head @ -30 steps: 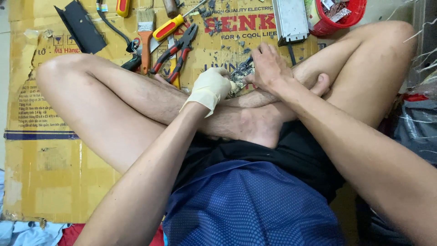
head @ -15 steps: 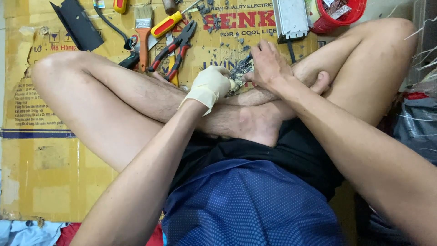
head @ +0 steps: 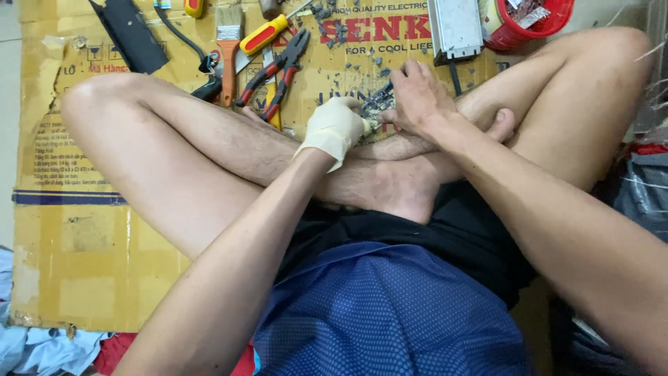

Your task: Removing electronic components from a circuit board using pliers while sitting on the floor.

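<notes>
I sit cross-legged on a sheet of yellow cardboard (head: 83,264). My left hand (head: 335,127), in a pale glove, is closed around a small dark metal part (head: 376,108) just past my shins. My bare right hand (head: 419,99) grips the same part from the right, fingers curled over it. Most of the part is hidden between the two hands. Small grey fragments (head: 341,31) lie scattered on the cardboard beyond the hands.
Red-handled pliers (head: 278,73), a paintbrush (head: 228,49), a red-and-yellow screwdriver (head: 264,35) and a black flat piece (head: 129,35) lie at the far left. A grey metal box (head: 456,28) and a red tub (head: 532,21) stand at the far right. Cloth rags (head: 42,351) lie at the lower left.
Both hands stay together on the small part with only slight finger shifts; the view has drifted a little.
</notes>
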